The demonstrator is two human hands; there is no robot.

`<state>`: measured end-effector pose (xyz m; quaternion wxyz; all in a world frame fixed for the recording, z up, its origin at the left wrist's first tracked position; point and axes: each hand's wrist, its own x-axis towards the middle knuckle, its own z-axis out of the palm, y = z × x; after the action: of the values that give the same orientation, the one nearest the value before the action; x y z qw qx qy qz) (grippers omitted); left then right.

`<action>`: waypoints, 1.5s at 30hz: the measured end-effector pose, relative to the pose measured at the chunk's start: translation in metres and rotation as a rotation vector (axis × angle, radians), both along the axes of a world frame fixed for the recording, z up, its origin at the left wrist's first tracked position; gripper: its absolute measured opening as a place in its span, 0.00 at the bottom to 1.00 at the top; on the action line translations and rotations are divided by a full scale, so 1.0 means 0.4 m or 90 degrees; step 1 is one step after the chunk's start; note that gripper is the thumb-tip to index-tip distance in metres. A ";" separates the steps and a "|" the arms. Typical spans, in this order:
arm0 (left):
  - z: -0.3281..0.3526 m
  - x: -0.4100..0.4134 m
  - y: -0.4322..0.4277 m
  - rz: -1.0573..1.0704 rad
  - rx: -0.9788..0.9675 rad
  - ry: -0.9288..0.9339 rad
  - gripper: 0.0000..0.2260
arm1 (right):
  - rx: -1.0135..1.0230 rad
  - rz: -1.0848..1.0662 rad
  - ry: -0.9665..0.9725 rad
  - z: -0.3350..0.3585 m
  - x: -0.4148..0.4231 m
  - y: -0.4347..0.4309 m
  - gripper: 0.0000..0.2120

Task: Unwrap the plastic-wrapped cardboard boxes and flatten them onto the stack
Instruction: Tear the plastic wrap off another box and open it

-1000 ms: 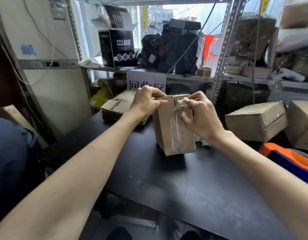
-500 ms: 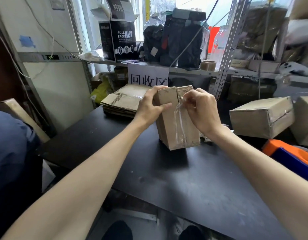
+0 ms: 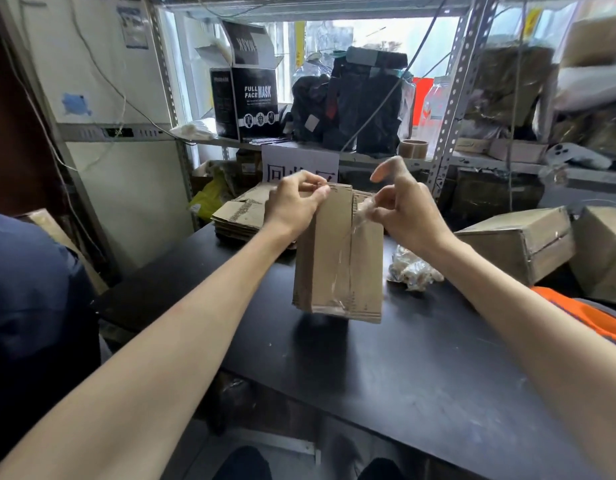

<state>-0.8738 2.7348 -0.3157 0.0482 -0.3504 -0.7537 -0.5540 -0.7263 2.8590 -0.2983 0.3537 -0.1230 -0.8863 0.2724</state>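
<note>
A brown cardboard box (image 3: 337,258), pressed nearly flat and held upright, hangs just above the black table (image 3: 386,368). My left hand (image 3: 292,202) grips its top left corner. My right hand (image 3: 403,206) pinches a strip of clear plastic wrap (image 3: 360,216) that runs down the box's front, with the index finger raised. Behind the left hand lies the stack of flattened boxes (image 3: 240,216). Two wrapped cardboard boxes (image 3: 521,240) sit at the right.
A crumpled wad of clear plastic (image 3: 412,270) lies on the table right of the held box. An orange and blue object (image 3: 583,317) is at the right edge. Metal shelving (image 3: 448,109) with a black mask box (image 3: 254,102) and a tape roll (image 3: 413,148) stands behind.
The box has been lifted off the table. My right hand has pulled the plastic strip away from the box's top, and its index finger has lifted.
</note>
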 end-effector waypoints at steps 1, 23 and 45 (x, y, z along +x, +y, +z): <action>-0.008 0.008 0.000 -0.009 -0.024 0.001 0.10 | 0.000 -0.021 0.003 -0.009 0.001 0.001 0.13; -0.099 -0.052 -0.040 -0.078 0.018 -0.098 0.38 | -0.247 0.184 -0.108 -0.025 -0.044 0.001 0.09; -0.088 0.009 0.000 -0.127 -0.054 -0.029 0.46 | -0.057 0.070 -0.018 -0.091 0.005 0.007 0.02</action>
<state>-0.8703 2.7348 -0.3509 -0.0389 -0.4127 -0.7387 -0.5315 -0.7245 2.8617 -0.3348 0.3195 -0.0938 -0.8836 0.3293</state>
